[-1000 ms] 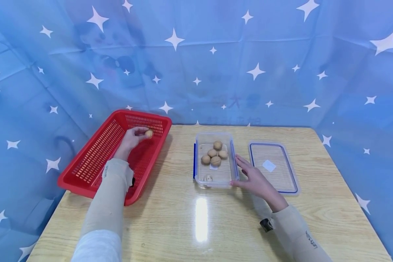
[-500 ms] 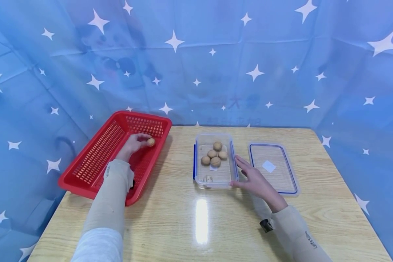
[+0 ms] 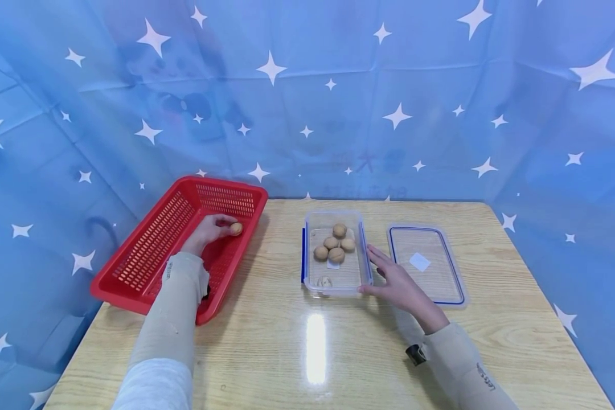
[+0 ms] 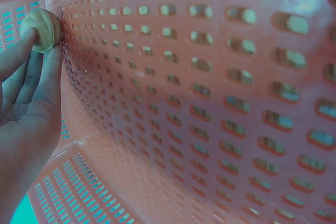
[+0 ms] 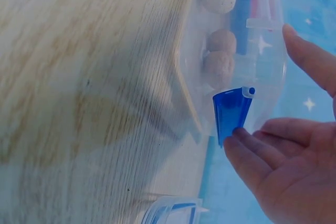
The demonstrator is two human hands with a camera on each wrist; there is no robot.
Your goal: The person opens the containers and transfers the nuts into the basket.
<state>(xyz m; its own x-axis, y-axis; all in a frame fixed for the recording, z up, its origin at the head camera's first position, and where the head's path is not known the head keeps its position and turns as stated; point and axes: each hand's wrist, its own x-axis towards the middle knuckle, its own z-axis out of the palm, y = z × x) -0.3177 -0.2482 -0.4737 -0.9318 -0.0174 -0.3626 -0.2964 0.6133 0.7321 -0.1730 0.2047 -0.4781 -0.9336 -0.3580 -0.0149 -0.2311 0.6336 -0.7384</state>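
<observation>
My left hand [image 3: 208, 232] is inside the red plastic basket [image 3: 148, 239], pinching a walnut [image 3: 236, 229] between thumb and fingertips. In the left wrist view the walnut [image 4: 44, 30] shows close to the basket's slotted wall [image 4: 157, 56]. My right hand [image 3: 394, 283] rests against the right side of a clear plastic container [image 3: 338, 282], fingers stretched and thumb near its front corner. In the right wrist view its fingertips touch a blue side latch [image 5: 231, 111]. Several walnuts [image 3: 336, 254] lie grouped in the container, which has no lid on it.
A clear lid [image 3: 426, 262] with a blue seal lies on the wooden table [image 3: 266, 341], right of the container. Behind the table hangs a blue curtain [image 3: 307, 97] with white stars. The basket stands at the table's left edge.
My left hand has lowered deeper into the basket and toward me, still pinching the walnut; over the last half second it barely moves. My right hand stays at the container.
</observation>
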